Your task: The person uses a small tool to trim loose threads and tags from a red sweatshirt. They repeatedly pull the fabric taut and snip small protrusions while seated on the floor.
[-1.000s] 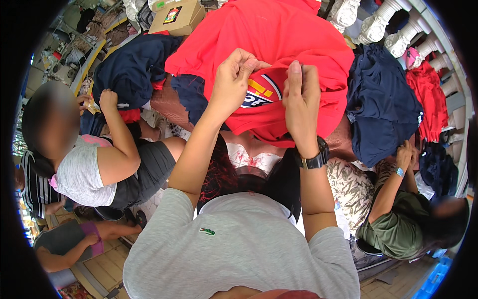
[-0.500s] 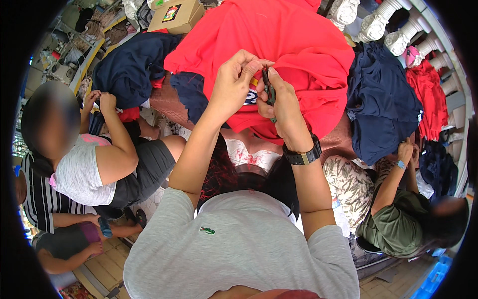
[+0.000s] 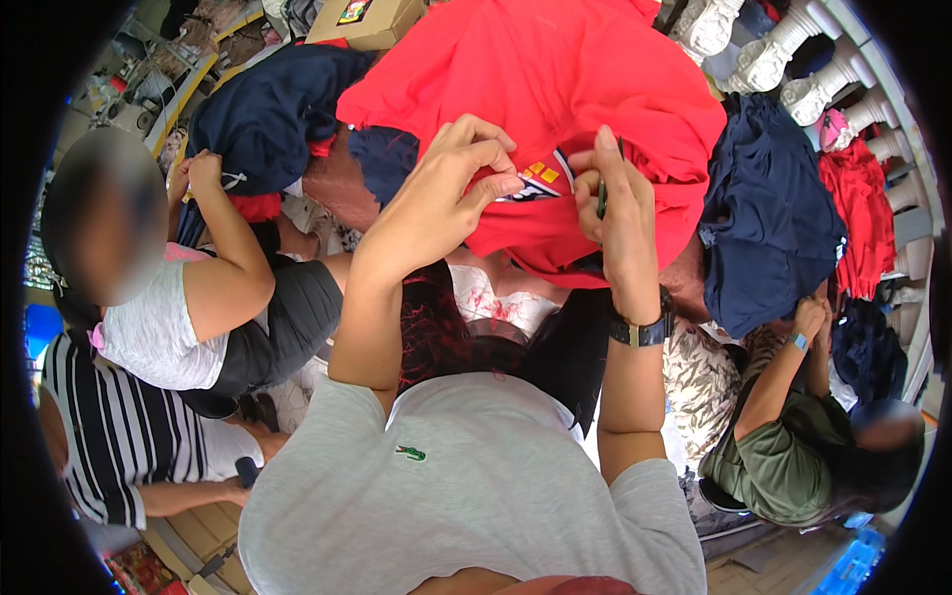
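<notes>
A large red garment (image 3: 486,84) is spread in front of me, with a dark-and-white printed patch and small yellow pieces (image 3: 541,173) on it. My left hand (image 3: 446,198) hovers over its near left part, thumb and index fingertips brought close together; whatever may be between them is too small to make out. To the right of the patch, my right hand (image 3: 625,213) has its fingers curled round dark thread snips (image 3: 602,198), mostly hidden in the palm. The index finger of that hand points up and away from me.
Navy garments lie to the left (image 3: 263,114) and right (image 3: 764,213) of the red one, on a brown-covered surface (image 3: 337,183). Co-workers sit on both sides, hands on cloth. A cardboard box (image 3: 367,22) stands at the back; white thread cones (image 3: 754,59) line the far right.
My hands were close together over the patch and have moved apart, the right one rightward with the snips. The patch and yellow pieces show more fully. The view has shifted slightly.
</notes>
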A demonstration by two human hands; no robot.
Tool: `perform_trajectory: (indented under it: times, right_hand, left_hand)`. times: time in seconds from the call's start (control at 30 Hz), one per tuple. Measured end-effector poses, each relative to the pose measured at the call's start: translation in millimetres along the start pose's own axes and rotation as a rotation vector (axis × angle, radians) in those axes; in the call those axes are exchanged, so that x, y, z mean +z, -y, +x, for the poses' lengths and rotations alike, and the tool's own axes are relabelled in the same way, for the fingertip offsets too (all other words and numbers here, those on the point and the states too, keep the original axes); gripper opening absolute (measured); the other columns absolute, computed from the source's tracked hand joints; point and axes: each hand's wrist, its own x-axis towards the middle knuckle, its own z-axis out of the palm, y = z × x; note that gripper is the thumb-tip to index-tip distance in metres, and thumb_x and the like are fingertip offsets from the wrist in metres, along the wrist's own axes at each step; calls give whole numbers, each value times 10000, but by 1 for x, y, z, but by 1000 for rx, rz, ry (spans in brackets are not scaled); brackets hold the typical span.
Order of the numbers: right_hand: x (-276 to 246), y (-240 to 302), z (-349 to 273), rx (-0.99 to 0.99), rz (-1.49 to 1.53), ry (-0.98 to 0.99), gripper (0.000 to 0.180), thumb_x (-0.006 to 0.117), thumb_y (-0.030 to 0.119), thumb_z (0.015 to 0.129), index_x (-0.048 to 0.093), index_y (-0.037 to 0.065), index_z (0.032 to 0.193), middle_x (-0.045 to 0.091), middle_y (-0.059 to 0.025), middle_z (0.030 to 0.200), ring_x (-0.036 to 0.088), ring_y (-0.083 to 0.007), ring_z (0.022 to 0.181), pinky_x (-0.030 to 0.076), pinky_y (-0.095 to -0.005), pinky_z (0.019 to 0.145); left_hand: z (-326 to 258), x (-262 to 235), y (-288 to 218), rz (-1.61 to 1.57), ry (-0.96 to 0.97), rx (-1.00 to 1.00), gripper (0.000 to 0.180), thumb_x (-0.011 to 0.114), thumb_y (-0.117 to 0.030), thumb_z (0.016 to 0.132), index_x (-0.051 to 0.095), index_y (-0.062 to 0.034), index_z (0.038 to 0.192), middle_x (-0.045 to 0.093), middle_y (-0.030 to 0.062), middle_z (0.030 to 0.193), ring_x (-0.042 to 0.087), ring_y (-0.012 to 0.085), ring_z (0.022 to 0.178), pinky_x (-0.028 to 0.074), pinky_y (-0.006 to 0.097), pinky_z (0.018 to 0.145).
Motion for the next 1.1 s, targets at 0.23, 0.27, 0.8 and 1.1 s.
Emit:
perform_trajectory:
  times: [0.23,0.27,0.8,1.1]
  right_hand:
    - [12,-30,39,-239,-108,-98,286,616,215,1026,614,15,821,554,-7,607,424,-46,469,314,-251,450]
    - [12,-31,40,-252,-68,-95,248,613,195,1032,600,38,840,509,26,599,372,-27,435,271,-228,413]
    - [5,-32,22,-218,215,5,227,587,152,1050,540,94,836,414,70,583,324,-24,430,229,-236,419]
    - [2,-31,18,-203,97,43,276,557,235,1070,561,80,842,418,73,586,337,-17,460,228,-225,430]
  left_hand:
    - [29,42,-6,-81,-175,-179,239,746,-37,888,619,17,1082,701,118,937,647,165,739,520,295,649]
    - [29,44,-4,-75,-177,-171,231,741,-25,888,617,22,1078,702,113,928,646,158,745,521,293,654]
    - [21,59,8,-515,-295,-176,87,672,-27,954,619,18,1008,718,94,905,687,141,862,552,285,758]
    - [23,60,15,-448,-269,-234,88,601,-72,1020,602,15,1015,677,65,866,651,114,817,529,260,755]
